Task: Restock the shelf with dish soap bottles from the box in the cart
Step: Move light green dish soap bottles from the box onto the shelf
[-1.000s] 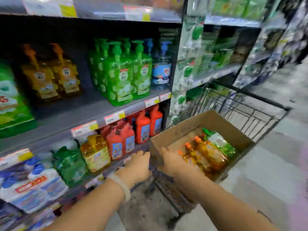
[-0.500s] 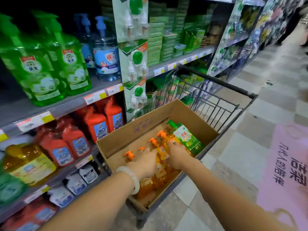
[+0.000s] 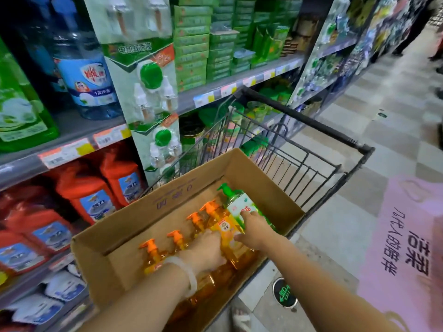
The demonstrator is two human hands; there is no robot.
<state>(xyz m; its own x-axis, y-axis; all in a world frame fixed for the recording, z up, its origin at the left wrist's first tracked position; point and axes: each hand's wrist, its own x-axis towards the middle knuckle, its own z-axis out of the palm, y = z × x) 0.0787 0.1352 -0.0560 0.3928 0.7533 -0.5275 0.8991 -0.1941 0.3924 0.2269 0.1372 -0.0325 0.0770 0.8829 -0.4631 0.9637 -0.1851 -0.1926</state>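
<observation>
open brown cardboard box (image 3: 115, 264) in black wire cart (image 3: 318, 161) | left hand (image 3: 206, 249) and right hand (image 3: 254, 230) both gripping upper orange pump bottle (image 3: 224, 227), fingers curled round it | green pump bottle (image 3: 236, 200) beside, right fingertips touching its label | red bottles (image 3: 96, 200) on shelf

Count one cardboard box (image 3: 172, 200) in one cart (image 3: 309, 121). Inside it you have four orange pump bottles (image 3: 225, 226) and one green pump bottle (image 3: 236, 200). Two hands are in the box: left hand (image 3: 206, 250), right hand (image 3: 255, 230). On the shelf far left, count one blue-labelled clear bottle (image 3: 88, 80).
</observation>
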